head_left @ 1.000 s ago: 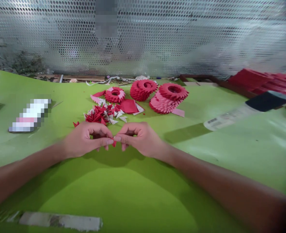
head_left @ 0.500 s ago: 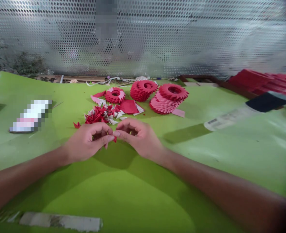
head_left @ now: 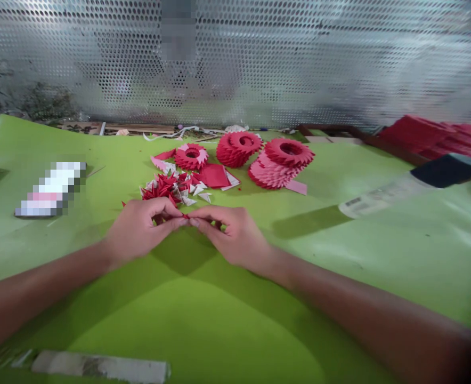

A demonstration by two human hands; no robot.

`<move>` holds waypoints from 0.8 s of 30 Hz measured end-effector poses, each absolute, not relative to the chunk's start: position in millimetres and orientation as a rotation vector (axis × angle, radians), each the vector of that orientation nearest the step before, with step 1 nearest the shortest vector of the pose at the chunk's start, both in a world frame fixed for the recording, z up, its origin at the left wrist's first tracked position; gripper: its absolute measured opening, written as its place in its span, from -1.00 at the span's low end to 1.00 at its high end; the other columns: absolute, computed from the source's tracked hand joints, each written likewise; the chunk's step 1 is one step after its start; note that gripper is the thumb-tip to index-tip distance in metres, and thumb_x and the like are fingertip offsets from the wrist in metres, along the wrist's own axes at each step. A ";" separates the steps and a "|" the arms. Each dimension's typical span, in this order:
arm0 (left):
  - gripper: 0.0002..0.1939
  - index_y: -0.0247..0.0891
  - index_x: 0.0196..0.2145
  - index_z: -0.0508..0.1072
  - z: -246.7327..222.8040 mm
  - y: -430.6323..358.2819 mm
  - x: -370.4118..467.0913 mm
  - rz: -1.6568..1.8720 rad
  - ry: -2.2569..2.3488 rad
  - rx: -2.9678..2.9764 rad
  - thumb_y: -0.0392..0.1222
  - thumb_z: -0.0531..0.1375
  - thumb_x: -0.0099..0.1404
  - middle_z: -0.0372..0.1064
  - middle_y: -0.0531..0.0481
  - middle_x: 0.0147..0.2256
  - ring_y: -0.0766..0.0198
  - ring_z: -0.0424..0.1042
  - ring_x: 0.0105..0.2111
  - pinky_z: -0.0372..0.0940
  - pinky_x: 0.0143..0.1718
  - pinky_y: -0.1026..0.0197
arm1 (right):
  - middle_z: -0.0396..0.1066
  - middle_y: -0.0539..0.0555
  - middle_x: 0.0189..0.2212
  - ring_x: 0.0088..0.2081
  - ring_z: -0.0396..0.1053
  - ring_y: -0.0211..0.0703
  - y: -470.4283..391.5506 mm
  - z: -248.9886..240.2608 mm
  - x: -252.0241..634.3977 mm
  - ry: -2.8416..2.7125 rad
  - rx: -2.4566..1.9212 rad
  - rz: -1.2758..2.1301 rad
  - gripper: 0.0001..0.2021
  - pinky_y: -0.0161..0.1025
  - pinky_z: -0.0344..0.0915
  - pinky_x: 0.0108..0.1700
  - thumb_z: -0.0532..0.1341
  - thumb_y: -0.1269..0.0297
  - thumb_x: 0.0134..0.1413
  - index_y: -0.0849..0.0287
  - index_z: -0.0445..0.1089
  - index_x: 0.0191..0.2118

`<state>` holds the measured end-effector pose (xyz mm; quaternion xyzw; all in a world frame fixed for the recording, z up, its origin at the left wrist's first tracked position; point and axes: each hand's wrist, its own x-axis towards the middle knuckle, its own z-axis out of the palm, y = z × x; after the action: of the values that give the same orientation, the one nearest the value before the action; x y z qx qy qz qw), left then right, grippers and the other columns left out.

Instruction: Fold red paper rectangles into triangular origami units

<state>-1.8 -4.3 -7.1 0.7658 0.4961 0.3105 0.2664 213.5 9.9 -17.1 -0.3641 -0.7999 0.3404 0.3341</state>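
Observation:
A small red paper piece (head_left: 186, 216) is pinched between the fingertips of both hands, mostly hidden by them. My left hand (head_left: 141, 226) grips it from the left, my right hand (head_left: 233, 232) from the right, with the fingertips almost touching. Just beyond my left hand lies a pile of red and white folded paper pieces (head_left: 161, 188). Behind it sit a small red and pink paper ring (head_left: 191, 156) and a flat red paper square (head_left: 214, 176). Farther right stand a red stack of rings (head_left: 235, 149) and a pink one with a red top (head_left: 277, 165).
A blurred phone (head_left: 54, 189) lies at the left on the green table cover (head_left: 203, 330). At the right, a clear bottle with a dark end (head_left: 387, 193) lies near stacked red paper (head_left: 439, 136). A taped strip (head_left: 103, 366) runs along the near left edge.
My right hand's index finger has come down onto the red piece, beside the thumb. Less of the piece shows now. The view has shifted slightly.

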 end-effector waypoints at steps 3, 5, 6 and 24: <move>-0.77 -0.23 -0.26 0.64 -8.6 -2.3 -2.5 0.815 1.291 2.080 -0.06 0.23 0.35 0.62 -0.01 -0.35 0.28 0.51 -0.47 0.34 -0.47 0.30 | 0.62 0.05 -0.26 -0.36 0.50 -0.23 11.2 -16.4 213.2 -2.075 -0.976 0.952 -0.85 -0.33 0.34 -0.40 0.27 0.30 0.26 0.16 0.58 -0.14; -0.76 -0.21 -0.22 0.64 -8.8 -1.8 -2.7 0.799 1.278 2.084 -0.06 0.21 0.37 0.62 0.00 -0.35 0.30 0.50 -0.49 0.34 -0.47 0.30 | 0.62 0.05 -0.25 -0.34 0.50 -0.22 11.8 -16.7 212.7 -2.059 -0.996 0.972 -0.86 -0.34 0.33 -0.40 0.29 0.27 0.25 0.14 0.58 -0.14; -0.76 -0.21 -0.22 0.64 -8.3 -1.7 -2.7 0.798 1.288 2.084 -0.06 0.21 0.36 0.62 0.00 -0.35 0.30 0.50 -0.48 0.35 -0.46 0.30 | 0.62 0.05 -0.25 -0.33 0.50 -0.22 11.9 -17.1 212.5 -2.052 -1.002 0.963 -0.86 -0.34 0.33 -0.40 0.28 0.28 0.25 0.14 0.58 -0.15; -0.63 -0.27 -0.21 0.55 -9.9 -0.8 -1.5 0.492 1.288 2.397 -0.14 -0.04 0.47 0.57 -0.10 -0.33 0.25 0.46 -0.47 0.23 -0.50 0.28 | 0.50 0.01 -0.42 -0.46 0.35 -0.28 14.0 -19.3 211.2 -1.984 -0.972 1.141 -0.85 -0.34 0.20 -0.48 0.24 0.23 0.26 0.18 0.50 -0.26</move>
<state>-1.5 -0.8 -9.9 0.8515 0.4574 0.1750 0.1871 211.2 14.0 -19.3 -0.3703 -0.7555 0.4343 0.3216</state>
